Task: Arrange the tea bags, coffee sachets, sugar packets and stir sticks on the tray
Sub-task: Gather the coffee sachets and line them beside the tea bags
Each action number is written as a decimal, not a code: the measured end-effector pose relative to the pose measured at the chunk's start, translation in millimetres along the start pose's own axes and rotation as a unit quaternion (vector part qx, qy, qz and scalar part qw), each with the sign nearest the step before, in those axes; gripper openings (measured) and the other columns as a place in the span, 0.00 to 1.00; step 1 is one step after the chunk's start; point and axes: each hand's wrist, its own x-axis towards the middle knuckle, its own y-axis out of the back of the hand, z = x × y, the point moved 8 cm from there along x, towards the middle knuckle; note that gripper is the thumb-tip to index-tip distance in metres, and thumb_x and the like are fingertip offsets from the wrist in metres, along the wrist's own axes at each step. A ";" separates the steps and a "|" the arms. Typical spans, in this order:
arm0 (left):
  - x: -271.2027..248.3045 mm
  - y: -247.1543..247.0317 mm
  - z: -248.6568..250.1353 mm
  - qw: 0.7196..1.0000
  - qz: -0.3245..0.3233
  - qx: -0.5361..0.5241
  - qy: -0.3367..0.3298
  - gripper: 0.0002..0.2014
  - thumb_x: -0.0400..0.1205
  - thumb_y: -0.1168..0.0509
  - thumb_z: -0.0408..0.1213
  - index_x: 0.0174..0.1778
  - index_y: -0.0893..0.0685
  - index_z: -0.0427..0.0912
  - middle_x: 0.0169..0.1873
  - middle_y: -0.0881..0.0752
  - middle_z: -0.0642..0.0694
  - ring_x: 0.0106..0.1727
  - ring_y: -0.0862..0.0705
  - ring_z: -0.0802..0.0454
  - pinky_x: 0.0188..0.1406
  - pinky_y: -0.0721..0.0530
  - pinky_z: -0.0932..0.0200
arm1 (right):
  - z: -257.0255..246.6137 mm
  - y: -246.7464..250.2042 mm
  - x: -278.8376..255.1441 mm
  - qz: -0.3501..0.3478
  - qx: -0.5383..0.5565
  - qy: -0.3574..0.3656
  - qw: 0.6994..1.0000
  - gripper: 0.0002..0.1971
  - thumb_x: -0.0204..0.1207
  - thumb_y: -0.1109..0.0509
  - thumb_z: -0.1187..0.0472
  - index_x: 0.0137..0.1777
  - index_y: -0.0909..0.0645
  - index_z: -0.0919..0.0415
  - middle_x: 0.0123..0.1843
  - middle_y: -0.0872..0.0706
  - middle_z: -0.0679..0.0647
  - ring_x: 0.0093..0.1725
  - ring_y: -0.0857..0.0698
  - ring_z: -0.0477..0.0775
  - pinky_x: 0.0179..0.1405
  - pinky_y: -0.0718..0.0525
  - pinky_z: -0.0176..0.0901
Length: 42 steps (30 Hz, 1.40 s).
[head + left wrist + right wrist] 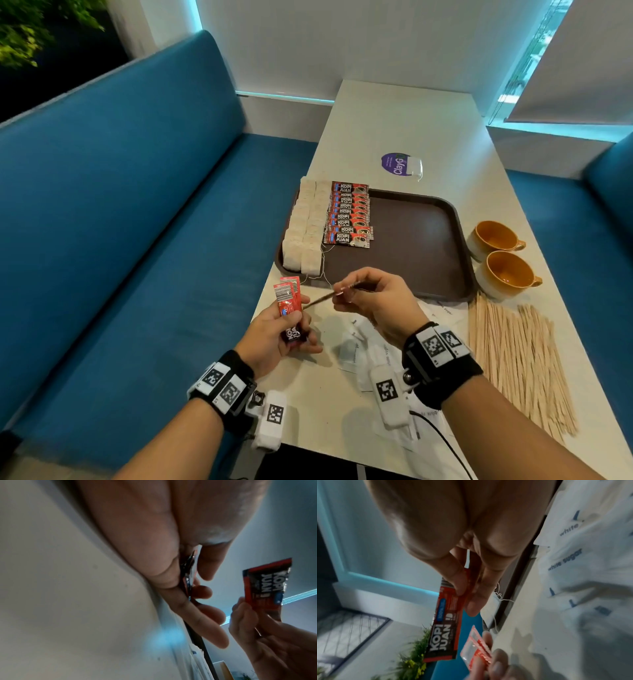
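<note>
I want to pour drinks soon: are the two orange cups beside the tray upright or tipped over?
Upright. Both orange cups stand on the table right of the tray, mouths up, and their insides look empty.

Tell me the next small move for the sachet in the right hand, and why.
Probably carry the coffee sachet pinched in the right hand to the tray and lay it at the near end of the sachet column, overlapping like the rest. The left hand holds more sachets.
</note>
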 end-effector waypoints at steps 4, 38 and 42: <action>0.9 4.8 0.2 0.999 0.022 -0.030 0.007 0.17 0.88 0.41 0.40 0.67 0.21 0.33 0.41 0.17 0.32 0.37 0.13 0.33 0.38 0.09 0.36 | 11.3 -2.7 0.6 0.000 -0.198 0.015 0.980 0.13 0.70 0.25 0.82 0.39 0.10 0.64 0.47 0.07 0.63 0.47 0.08 0.59 0.53 0.07 0.52; 9.3 11.0 5.2 0.999 0.014 -0.031 -0.037 0.23 0.77 0.42 0.28 0.69 0.22 0.32 0.48 0.16 0.31 0.51 0.12 0.31 0.43 0.09 0.43 | -39.3 84.3 103.8 0.134 -0.206 -0.002 0.969 0.09 0.75 0.20 0.71 0.50 0.08 0.58 0.48 0.06 0.65 0.37 0.11 0.54 0.39 0.07 0.44; 10.8 12.9 3.4 0.999 0.018 -0.031 -0.030 0.22 0.78 0.41 0.29 0.70 0.22 0.34 0.48 0.16 0.31 0.51 0.13 0.29 0.43 0.10 0.40 | -34.9 78.0 131.9 0.109 -0.298 -0.024 0.948 0.10 0.72 0.17 0.68 0.50 0.07 0.54 0.46 0.06 0.55 0.39 0.11 0.50 0.37 0.12 0.40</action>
